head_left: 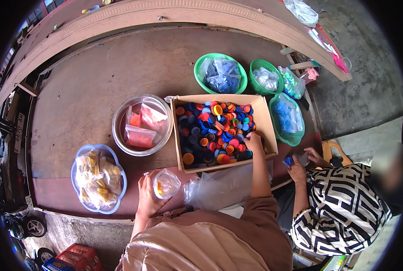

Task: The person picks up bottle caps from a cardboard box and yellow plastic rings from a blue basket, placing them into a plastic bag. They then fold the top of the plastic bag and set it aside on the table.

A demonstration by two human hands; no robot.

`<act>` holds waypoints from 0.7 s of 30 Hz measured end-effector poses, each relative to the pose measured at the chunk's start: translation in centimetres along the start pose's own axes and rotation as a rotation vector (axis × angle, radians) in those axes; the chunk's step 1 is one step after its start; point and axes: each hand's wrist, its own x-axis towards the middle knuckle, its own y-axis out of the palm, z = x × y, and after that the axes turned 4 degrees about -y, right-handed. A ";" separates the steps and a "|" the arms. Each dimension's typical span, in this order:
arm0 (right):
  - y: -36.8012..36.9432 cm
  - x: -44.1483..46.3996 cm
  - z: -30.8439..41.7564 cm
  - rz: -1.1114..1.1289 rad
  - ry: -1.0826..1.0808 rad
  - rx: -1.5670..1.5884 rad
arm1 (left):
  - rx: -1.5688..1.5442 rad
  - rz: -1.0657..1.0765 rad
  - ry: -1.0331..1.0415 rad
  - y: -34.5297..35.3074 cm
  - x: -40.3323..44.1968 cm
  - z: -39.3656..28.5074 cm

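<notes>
My left hand [148,193] is closed around a clear plastic bag [167,181], its mouth held up, with a little yellow and orange showing inside. Reaching into the right side of a cardboard box [267,126], my right hand [254,142] has its fingers bent together down among loose plastic bottle caps [217,131]. Whether a cap is between those fingers is hidden. The caps are blue, red, orange and yellow, heaped across the box. Flat clear plastic bags [224,186] lie at the table edge between my arms.
Left of the box stand a metal bowl [117,131] with bagged red caps and a blue-rimmed basin [75,180] with bagged yellow caps. Green baskets [243,83] of bagged caps stand behind and right. A co-worker [337,207] sits at my right, hands holding a bag with blue.
</notes>
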 end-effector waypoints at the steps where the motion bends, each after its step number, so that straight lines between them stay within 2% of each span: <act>1: 1.0 0.5 -1.4 -0.055 0.017 0.150 | -0.005 -0.014 0.004 0.0 -0.1 0.1; 3: 0.1 -0.5 -0.8 -0.195 0.052 0.415 | -0.008 -0.027 0.000 -0.2 -0.3 0.1; 4: -0.4 -0.7 -0.4 -0.260 0.147 0.486 | -0.004 -0.023 -0.008 -0.4 -0.3 0.0; 6: -0.8 -0.6 0.2 -0.391 0.199 0.858 | 0.003 -0.010 -0.017 -0.6 -0.4 0.1; 7: -1.4 -0.6 0.9 -0.459 0.170 0.933 | 0.005 -0.003 -0.018 -0.6 -0.4 0.2; 10: -0.6 -0.8 0.8 -0.579 -0.104 0.339 | 0.014 0.013 -0.016 -0.6 -0.5 0.4; 11: 0.7 0.0 -1.2 -0.589 -0.204 0.072 | 0.018 0.017 -0.015 -0.5 -0.4 0.4; 14: -0.4 -0.7 0.0 -0.461 0.055 0.273 | 0.008 0.012 -0.005 -0.5 -0.3 0.4; 17: -1.4 -1.0 1.2 -0.403 -0.065 0.274 | 0.013 -0.005 0.006 -0.3 -0.4 0.5; 20: -2.0 -0.5 3.0 -0.182 -0.456 0.054 | 0.007 -0.001 0.002 -0.5 -0.3 0.4; 21: -1.8 -0.4 3.7 -0.086 -0.462 0.050 | 0.009 -0.002 -0.004 -0.5 -0.3 0.4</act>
